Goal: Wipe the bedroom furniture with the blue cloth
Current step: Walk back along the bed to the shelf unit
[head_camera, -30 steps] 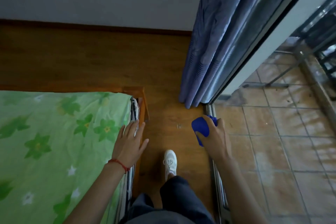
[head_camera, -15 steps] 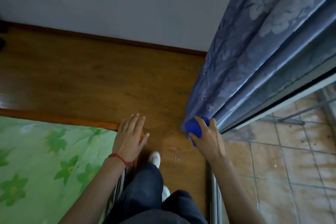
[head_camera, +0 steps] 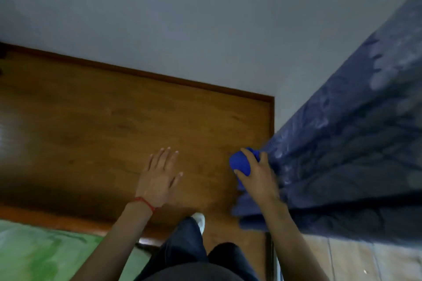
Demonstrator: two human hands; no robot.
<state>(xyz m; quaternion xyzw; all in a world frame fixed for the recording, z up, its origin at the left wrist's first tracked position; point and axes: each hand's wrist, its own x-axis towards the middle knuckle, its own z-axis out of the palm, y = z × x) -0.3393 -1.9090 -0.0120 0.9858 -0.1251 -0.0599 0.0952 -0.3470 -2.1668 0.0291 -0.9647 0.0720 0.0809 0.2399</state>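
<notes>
My right hand (head_camera: 258,177) is closed around the balled-up blue cloth (head_camera: 239,163), held in the air right beside the blue curtain (head_camera: 347,155). My left hand (head_camera: 159,178) hovers over the wooden floor with its fingers spread and nothing in it; a red string circles its wrist. The bed with its green flowered sheet (head_camera: 38,253) and wooden frame edge (head_camera: 57,220) lies at the lower left, behind and below my left forearm. The frame is blurred by motion.
A grey wall (head_camera: 205,18) with a dark wooden skirting (head_camera: 159,76) runs across the far side. Wooden floor (head_camera: 102,125) stretches ahead. Tiled balcony floor (head_camera: 356,260) shows at the lower right. My legs and a white shoe (head_camera: 199,220) are below.
The view has swung up and forward: the bed slid to the lower-left corner and the wall fills the top. My left hand came off the bed corner. The cloth stays in my right hand.
</notes>
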